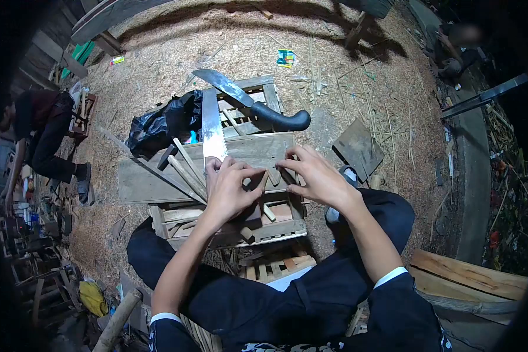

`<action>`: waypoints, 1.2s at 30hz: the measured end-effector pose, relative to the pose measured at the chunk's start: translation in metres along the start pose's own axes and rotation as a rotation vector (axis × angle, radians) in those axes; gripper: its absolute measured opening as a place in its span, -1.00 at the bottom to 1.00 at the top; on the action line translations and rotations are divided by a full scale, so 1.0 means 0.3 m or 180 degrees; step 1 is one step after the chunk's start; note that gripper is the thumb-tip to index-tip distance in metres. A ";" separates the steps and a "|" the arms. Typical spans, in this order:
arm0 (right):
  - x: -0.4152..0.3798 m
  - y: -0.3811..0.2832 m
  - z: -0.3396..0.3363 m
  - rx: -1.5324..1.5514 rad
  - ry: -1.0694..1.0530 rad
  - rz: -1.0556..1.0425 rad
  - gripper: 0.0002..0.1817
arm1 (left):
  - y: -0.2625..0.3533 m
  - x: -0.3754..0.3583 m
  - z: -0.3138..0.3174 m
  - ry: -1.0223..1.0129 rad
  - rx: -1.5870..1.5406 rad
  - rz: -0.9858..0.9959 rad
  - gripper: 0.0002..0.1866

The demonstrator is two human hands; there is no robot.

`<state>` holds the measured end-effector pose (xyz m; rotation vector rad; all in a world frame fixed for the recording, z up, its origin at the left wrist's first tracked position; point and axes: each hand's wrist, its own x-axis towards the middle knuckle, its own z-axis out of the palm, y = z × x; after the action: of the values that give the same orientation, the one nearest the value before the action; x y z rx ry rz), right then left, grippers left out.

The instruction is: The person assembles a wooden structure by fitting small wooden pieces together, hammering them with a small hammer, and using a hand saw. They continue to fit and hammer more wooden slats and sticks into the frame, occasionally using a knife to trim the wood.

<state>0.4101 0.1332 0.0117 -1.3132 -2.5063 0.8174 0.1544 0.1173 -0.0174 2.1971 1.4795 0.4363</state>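
Observation:
My left hand (pixel 232 183) is over a plank (pixel 158 179) laid across a wooden crate bench, its thumb and fingers drawn together. Whatever it pinches is hidden or too small to name. Facing it, my right hand (pixel 317 179) has curled fingers at the plank's right end, and I cannot make out what they hold. Between the fingertips lies a small wood piece (pixel 273 177). A handsaw (pixel 214 132) lies just beyond my left hand. Farther off, a large knife with a black handle (pixel 280 117) rests across the crate. Several wooden sticks (pixel 188 176) lean left of my left hand.
A black plastic bag (pixel 167 124) sits left of the saw. To the right, a square board (pixel 358 149) lies on ground strewn with shavings. Long planks (pixel 469 276) are at lower right. One person (pixel 47 132) is at left, another (pixel 452 50) at upper right.

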 end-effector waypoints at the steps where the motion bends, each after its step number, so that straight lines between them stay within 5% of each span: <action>1: 0.000 -0.003 -0.002 -0.0013 0.0005 0.0000 -0.33 | -0.002 -0.001 0.002 -0.0003 -0.0002 0.0000 -0.61; 19: 0.005 -0.015 0.015 -0.0098 0.0103 -0.0092 -0.36 | -0.007 -0.010 0.023 0.0263 0.0346 0.0333 -0.48; 36: 0.025 -0.047 0.054 -0.0248 0.0399 -0.0370 -0.32 | -0.014 -0.008 -0.016 0.0039 -0.0303 0.0246 -0.76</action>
<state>0.3892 0.1265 0.0056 -1.1890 -2.5104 0.5993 0.1479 0.1174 -0.0156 2.1854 1.3548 0.5354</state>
